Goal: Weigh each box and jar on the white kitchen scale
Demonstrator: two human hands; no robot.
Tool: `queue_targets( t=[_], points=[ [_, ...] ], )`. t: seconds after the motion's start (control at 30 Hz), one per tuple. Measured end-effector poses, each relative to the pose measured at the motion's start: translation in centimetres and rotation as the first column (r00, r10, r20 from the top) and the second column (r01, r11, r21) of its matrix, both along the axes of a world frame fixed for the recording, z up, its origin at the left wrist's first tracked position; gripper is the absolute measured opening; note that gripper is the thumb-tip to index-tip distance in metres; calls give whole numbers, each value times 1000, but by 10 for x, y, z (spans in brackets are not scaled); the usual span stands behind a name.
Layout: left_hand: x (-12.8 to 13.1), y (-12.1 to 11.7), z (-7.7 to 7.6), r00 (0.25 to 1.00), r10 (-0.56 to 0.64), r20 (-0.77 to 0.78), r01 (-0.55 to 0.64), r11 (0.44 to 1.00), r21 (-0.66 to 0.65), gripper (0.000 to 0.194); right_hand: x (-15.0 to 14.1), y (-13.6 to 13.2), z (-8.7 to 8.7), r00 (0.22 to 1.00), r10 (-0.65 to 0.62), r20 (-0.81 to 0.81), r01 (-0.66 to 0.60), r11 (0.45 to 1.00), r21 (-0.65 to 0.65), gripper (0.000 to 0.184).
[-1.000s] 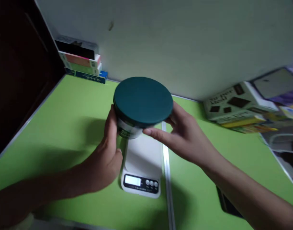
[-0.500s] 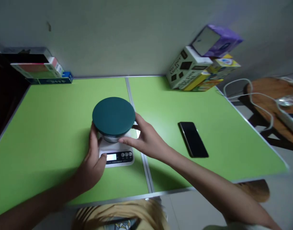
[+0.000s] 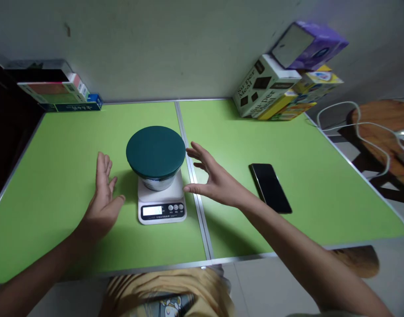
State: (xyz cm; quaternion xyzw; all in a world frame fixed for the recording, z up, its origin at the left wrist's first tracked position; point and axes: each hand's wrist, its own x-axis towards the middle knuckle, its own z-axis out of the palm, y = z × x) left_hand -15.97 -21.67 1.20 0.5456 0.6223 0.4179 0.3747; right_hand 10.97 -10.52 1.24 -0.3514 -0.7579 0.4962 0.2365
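A round bowl (image 3: 158,182) with a wide dark green lid (image 3: 156,152) stands upright on the white platform of a kitchen scale (image 3: 162,219). The scale's display is lit, though its digits are too faint to read; round buttons sit beside it. To the left of the bowl, my left hand (image 3: 103,202) is held apart from it with fingers stretched and nothing in them. My right hand (image 3: 210,178) is just right of the lid, thumb and fingers spread, holding nothing.
A black phone (image 3: 270,188) lies on the green table (image 3: 218,145) at right. Several boxes, including a white Super Meal box (image 3: 263,86) and a purple one (image 3: 314,46), are stacked against the wall. More boxes (image 3: 68,94) stand back left. A white cable (image 3: 357,121) hangs by a wooden stool (image 3: 383,119).
The lidded bowl came down onto the scale, and both hands let go of it. My left hand drew away leftward; my right hand moved slightly right. The view also shifted, bringing the phone into full sight.
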Motion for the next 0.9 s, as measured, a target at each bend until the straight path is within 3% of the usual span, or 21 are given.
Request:
queue_targets(
  t=[0.13, 0.27, 0.4, 0.5, 0.6, 0.7, 0.83, 0.9],
  points=[
    [6, 4, -4, 998, -50, 38, 51, 998, -25, 105, -10, 4, -4, 996, 83, -24, -82, 996, 27, 111],
    [24, 6, -5, 994, -26, 102, 34, 996, -81, 98, -31, 8, -12, 992, 125, -34, -124, 992, 30, 122],
    [55, 4, 12, 985, -29, 172, 57, 986, -156, 96, -45, 7, -17, 982, 82, -169, -62, 991, 118, 124],
    [85, 11, 35, 990, -118, 83, 128, 983, -131, 97, -23, 7, -10, 978, -30, -208, 59, 989, 135, 119],
    [127, 38, 51, 968, -249, 15, 249, 968, -43, 98, 31, 9, 1, 961, -257, -106, 273, 946, 177, 106],
    [188, 85, 52, 903, -428, 34, 426, 903, 50, 101, 100, 17, 6, 851, -513, -115, 524, 807, 274, 89],
    [285, 153, 26, 765, -643, 19, 634, 759, 151, 97, 191, 46, -10, 607, -758, -238, 771, 487, 411, 80],
    [329, 182, 4, 722, -691, -36, 690, 715, 110, 95, 231, 70, -24, 477, -833, -280, 838, 336, 430, 80]
  ],
)
